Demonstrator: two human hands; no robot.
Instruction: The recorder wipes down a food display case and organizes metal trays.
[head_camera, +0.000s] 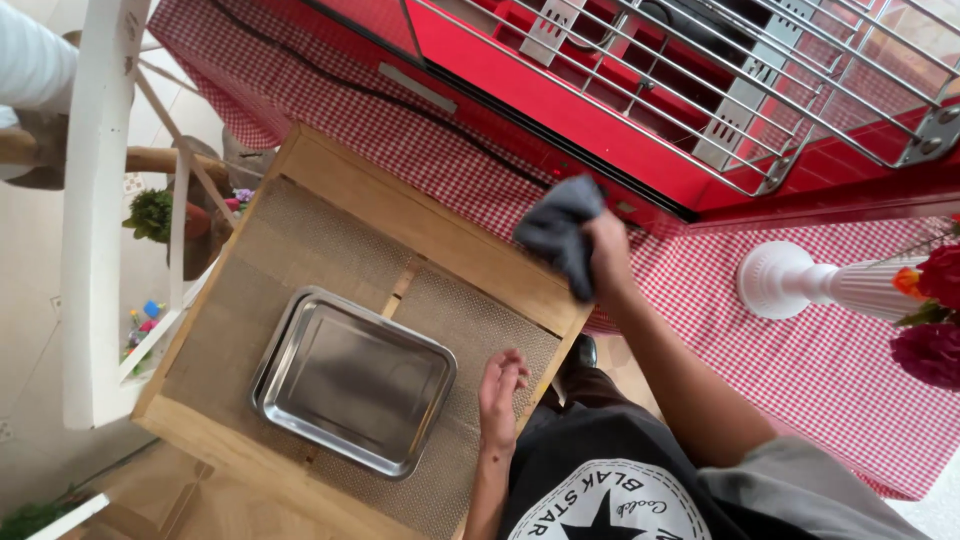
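Gripping grey cloth (558, 232), rt hand (605, 248)

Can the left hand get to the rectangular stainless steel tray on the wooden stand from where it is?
Probably yes. The left hand rests on the woven mat just beside the rectangular stainless steel tray, with nothing between them.

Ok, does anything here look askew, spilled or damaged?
Nothing is spilled or visibly broken. The steel tray sits empty and turned at an angle to the wooden crate under it. The right hand holds a grey cloth near the red appliance; the left hand rests beside the tray.
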